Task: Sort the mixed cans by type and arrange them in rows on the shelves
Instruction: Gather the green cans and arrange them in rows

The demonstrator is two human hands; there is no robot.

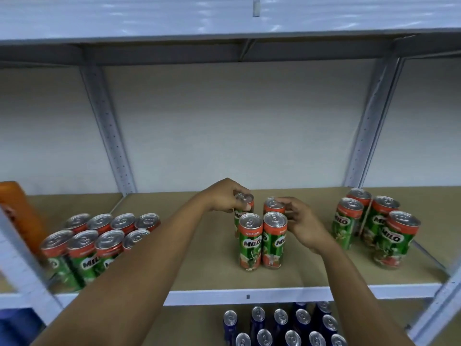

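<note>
Left hand (pixel 225 196): fingers closed round rear-left Milo can (pixel 244 206) | right hand (pixel 299 221): curled on rear-right Milo can (pixel 273 206)

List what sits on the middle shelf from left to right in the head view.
Orange container → block of eight Milo cans → four Milo cans with left hand and right hand on the back two → loose group of Milo cans.

1. The single head camera is looking forward and down, facing the middle shelf (pixel 219 273) from close range.
2. It is also catching the lower shelf's blue cans (pixel 282 325).
</note>
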